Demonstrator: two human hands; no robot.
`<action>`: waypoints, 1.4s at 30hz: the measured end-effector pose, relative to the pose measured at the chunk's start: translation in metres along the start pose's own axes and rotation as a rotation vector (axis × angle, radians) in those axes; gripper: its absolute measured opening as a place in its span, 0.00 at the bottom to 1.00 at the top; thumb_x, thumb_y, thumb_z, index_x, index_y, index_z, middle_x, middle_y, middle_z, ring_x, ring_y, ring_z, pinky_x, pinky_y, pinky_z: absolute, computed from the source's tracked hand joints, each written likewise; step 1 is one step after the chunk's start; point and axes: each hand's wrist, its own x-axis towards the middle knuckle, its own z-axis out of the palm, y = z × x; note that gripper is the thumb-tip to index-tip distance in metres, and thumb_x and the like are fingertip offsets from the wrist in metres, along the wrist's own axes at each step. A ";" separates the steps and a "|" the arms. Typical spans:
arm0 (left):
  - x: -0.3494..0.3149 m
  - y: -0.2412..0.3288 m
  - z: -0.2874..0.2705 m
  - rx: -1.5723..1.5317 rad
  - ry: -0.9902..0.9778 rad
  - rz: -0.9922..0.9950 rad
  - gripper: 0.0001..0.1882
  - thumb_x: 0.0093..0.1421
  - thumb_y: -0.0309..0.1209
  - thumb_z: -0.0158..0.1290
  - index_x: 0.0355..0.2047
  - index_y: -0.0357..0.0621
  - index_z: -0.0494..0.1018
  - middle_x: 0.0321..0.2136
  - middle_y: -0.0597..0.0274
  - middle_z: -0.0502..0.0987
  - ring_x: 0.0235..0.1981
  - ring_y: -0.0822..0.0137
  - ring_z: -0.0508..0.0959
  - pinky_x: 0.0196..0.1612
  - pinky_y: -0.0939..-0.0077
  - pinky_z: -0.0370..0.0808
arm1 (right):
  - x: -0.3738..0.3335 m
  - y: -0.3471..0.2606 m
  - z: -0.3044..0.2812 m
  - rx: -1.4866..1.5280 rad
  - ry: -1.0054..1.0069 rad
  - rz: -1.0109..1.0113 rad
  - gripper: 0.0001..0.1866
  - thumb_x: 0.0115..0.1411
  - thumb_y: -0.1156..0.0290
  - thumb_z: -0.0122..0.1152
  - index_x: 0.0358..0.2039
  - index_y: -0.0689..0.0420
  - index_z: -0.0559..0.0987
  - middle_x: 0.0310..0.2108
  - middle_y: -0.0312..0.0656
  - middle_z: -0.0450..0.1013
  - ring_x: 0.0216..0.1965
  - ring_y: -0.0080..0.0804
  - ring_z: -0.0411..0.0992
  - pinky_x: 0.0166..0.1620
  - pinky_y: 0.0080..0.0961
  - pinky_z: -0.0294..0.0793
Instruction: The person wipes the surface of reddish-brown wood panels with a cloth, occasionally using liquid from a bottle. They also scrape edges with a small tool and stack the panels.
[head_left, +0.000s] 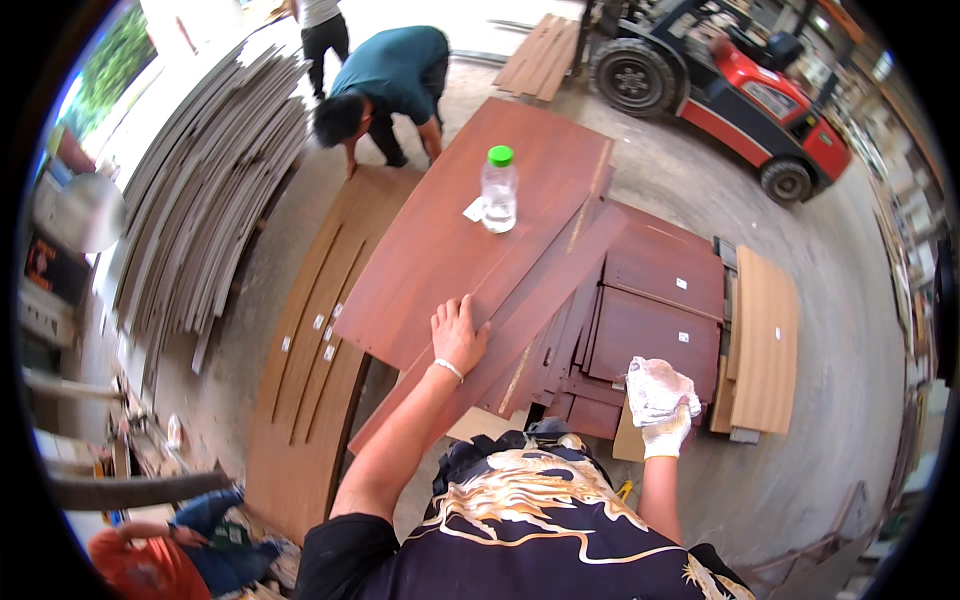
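Left grip (459,338) on white-labelled panel (425,265)

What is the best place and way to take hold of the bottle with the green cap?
Probably by the middle of the bottle, below the green cap, coming from the near side with the left hand. It stands upright on the reddish-brown board, with its round body exposed and nothing tall beside it.

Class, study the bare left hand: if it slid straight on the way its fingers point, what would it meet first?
Resting on the reddish-brown panel, the left hand would probably meet the green-capped bottle first, perhaps only brushing its side; the fisheye view leaves the exact line uncertain.
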 end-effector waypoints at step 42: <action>0.261 0.129 -0.020 0.183 -0.016 0.214 0.38 0.46 0.34 0.72 0.59 0.42 0.73 0.56 0.50 0.78 0.61 0.52 0.75 0.64 0.57 0.69 | 0.252 0.033 0.193 -0.111 -0.340 0.345 0.46 0.50 0.90 0.51 0.72 0.57 0.61 0.64 0.51 0.70 0.65 0.52 0.71 0.67 0.52 0.74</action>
